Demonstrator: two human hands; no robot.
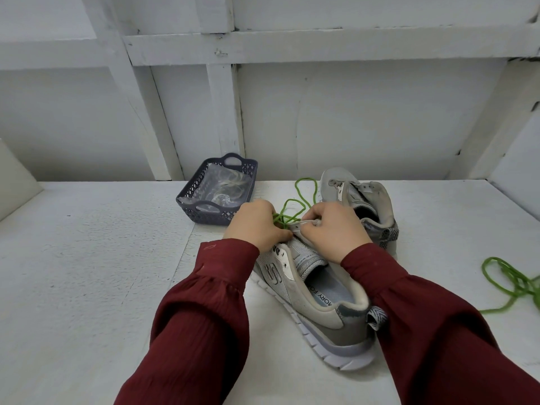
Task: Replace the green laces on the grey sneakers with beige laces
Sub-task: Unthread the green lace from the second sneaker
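Far left, the white painted tabletop (pixel 87 258) carries a dark grey perforated plastic basket (pixel 214 219), in which beige laces (pixel 230 185) are kept, wrapped in clear film. Just right of it, a thin green cord lace (pixel 292 211) is pinched in the curled fingers of the left hand (pixel 257 226). The front eyelet edge of the near grey mesh sneaker (pixel 321 305) is gripped by the right hand (pixel 336 229). The lace is judged light, limp and apt to snag, so it is best taken close to the eyelet and drawn straight. Behind, a second grey sneaker (pixel 368 197) is set, no lace visible in it. A loose green lace (pixel 508 279) is coiled far right. The wall is close behind, and most room for pulling is judged to lie near left.
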